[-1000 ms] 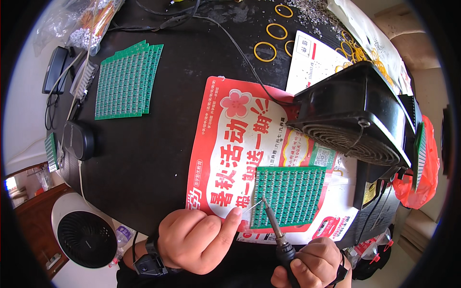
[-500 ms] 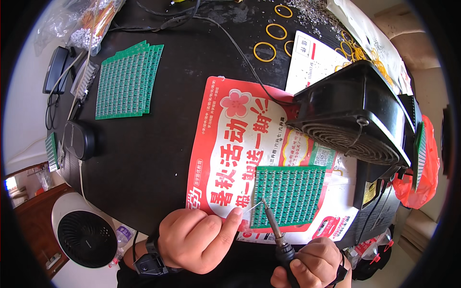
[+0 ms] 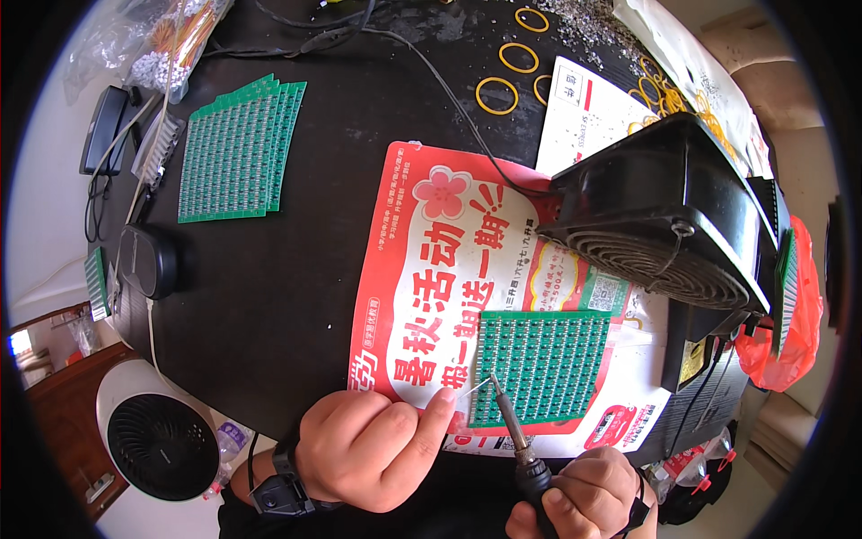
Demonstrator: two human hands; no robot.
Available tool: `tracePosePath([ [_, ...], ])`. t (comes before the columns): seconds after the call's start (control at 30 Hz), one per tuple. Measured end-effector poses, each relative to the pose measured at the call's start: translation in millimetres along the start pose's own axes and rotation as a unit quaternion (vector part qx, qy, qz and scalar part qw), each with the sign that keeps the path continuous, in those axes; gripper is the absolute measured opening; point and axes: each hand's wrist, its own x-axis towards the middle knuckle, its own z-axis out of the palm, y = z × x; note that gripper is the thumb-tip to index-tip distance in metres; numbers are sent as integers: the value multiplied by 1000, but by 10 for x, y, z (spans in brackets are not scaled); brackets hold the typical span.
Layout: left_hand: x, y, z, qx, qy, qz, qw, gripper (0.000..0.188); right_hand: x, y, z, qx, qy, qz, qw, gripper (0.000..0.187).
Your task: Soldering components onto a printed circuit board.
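Green circuit board (image 3: 557,368) lies flat on the red-and-white flyer (image 3: 382,251), near side of the table (image 3: 260,323), right of centre, black fan (image 3: 642,198) beyond it to the right. Neither hand is holding the board. Right hand (image 3: 593,494) is closed around the dark handle of the soldering iron (image 3: 513,426), shaft slanting far-left, tip over the board's left part. Left hand (image 3: 373,449) is in a closed pinch on a thin wire (image 3: 477,387), thumb hidden from this view; wire's far end runs up to the iron tip. Can't tell whether tip or wire actually touches the board. Handling, my read: board is light, stiff, thin, probably slides easily on glossy paper, so a sideways push would shift it. Small parts in dense rows look easy to knock, and it may crack if flexed. Hold by bare edges, right or far side, away from the tip; keep fingers off the faces. Wire looks soft and bendy: pinch a short way back from the end, clear of heat. Iron: handle only, metal shaft likely hot. Same edge grip for the stacked boards (image 3: 229,157), far left.
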Motion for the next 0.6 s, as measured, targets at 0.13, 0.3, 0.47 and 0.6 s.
tracePosePath([
  [0.13,-15,-3,6,2,6,-3,1000,22,4,7,20,-1,1,3,1000,21],
  [0.3,-84,42,7,25,75,-33,996,20,-30,49,-1,2,-2,-24,1000,21],
  [0.47,-45,171,-125,-15,94,-97,991,18,-65,-26,-222,15,24,-33,999,23],
  [0.6,-175,285,-229,-3,30,-137,990,20,-324,72,-180,-76,157,-13,985,27],
])
